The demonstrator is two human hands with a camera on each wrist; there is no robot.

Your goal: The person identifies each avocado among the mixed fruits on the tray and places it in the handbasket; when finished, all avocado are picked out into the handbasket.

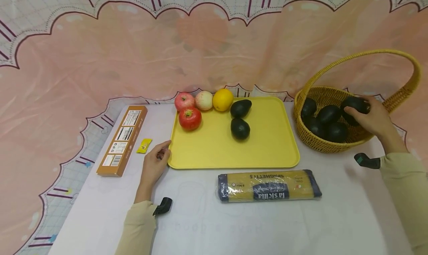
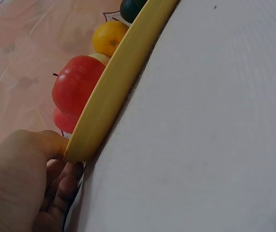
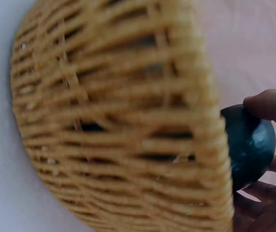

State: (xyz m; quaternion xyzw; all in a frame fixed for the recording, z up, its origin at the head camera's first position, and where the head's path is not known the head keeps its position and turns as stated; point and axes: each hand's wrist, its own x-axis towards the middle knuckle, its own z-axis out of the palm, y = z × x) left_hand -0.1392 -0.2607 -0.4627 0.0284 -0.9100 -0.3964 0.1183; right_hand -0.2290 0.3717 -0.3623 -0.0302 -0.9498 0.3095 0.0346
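Observation:
My right hand (image 1: pixel 376 115) grips a dark avocado (image 1: pixel 355 105) at the right side of the wicker basket (image 1: pixel 329 146). In the right wrist view, that avocado (image 3: pixel 249 145) shows above the rim, thumb on one side and fingers on the other. Several more avocados (image 1: pixel 329 114) lie inside the basket. At the left edge of the yellow tray (image 1: pixel 207 151), my left hand (image 1: pixel 155 160) holds the rim. The left wrist view shows its fingers (image 2: pixel 63 193) curled by the tray's underside. Two avocados (image 1: pixel 240 128) sit on the tray, right of its middle.
Along the tray's back left are a pomegranate (image 1: pixel 190 118), a red apple (image 1: pixel 184 101), a pale round fruit (image 1: pixel 204 100) and an orange (image 1: pixel 223 100). A spaghetti pack (image 1: pixel 269 186) lies in front. Left stand a long brown box (image 1: pixel 123 141) and a yellow wrapped packet (image 1: pixel 144 146).

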